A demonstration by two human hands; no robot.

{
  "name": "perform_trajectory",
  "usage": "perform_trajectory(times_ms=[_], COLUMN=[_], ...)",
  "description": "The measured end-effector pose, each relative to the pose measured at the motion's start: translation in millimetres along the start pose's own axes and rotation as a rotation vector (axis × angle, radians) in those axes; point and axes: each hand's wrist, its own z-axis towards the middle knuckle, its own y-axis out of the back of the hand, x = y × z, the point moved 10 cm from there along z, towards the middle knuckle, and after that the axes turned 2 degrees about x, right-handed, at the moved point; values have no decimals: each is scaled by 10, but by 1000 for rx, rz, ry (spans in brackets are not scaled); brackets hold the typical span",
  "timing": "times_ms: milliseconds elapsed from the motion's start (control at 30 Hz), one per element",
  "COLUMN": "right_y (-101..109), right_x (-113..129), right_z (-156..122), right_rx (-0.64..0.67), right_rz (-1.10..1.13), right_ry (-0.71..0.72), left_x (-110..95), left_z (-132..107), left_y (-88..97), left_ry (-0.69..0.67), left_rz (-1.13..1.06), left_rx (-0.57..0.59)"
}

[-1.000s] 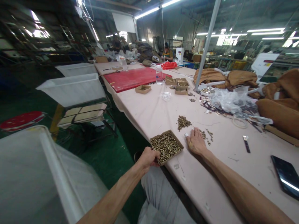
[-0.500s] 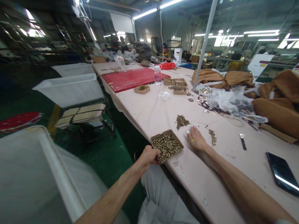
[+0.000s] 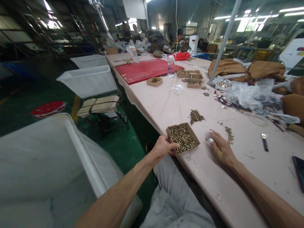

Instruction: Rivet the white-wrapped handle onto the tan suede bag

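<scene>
My left hand (image 3: 163, 147) is closed on the near corner of a shallow cardboard tray (image 3: 194, 134) at the table's edge. The tray is full of small brass pieces (image 3: 183, 138). My right hand (image 3: 220, 147) lies palm down on the pink table cover (image 3: 166, 107), just right of the tray, fingers together and stretched toward the far side, with white tape on the fingertips. A short row of loose brass pieces (image 3: 229, 133) lies right beside that hand. A larger pile of brass pieces (image 3: 196, 116) sits beyond the tray.
A large white bin (image 3: 47, 164) stands at my left, with more white bins (image 3: 89, 80) further off. On the table are a red mat (image 3: 144, 69), a water bottle (image 3: 171, 66), small cardboard boxes (image 3: 194, 83), plastic bags (image 3: 251, 95), brown garments (image 3: 263, 69), a metal post (image 3: 224, 34), a blade tool (image 3: 264, 142) and a phone (image 3: 299, 167). People (image 3: 179, 39) work at the far end.
My right hand has slid back along the table, away from the loose brass pieces, which now lie in a row beside it. My left hand keeps its hold on the tray; my view turned left.
</scene>
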Motion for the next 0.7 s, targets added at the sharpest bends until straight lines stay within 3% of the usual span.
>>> perform_trajectory(times_ms=[133, 300, 467, 700], right_y=[65, 197, 108, 38], right_x=[367, 563, 505, 319], right_z=[-209, -204, -139, -158], right_rx=[24, -71, -52, -51], right_rz=[117, 233, 360, 467], right_ry=[143, 123, 19, -96], left_x=[5, -1, 1, -183], left_z=[-53, -103, -88, -98], left_y=[-113, -234, -256, -177], left_ry=[-24, -122, -172, -300], left_rz=[-22, 0, 63, 227], left_rx=[65, 49, -62, -335])
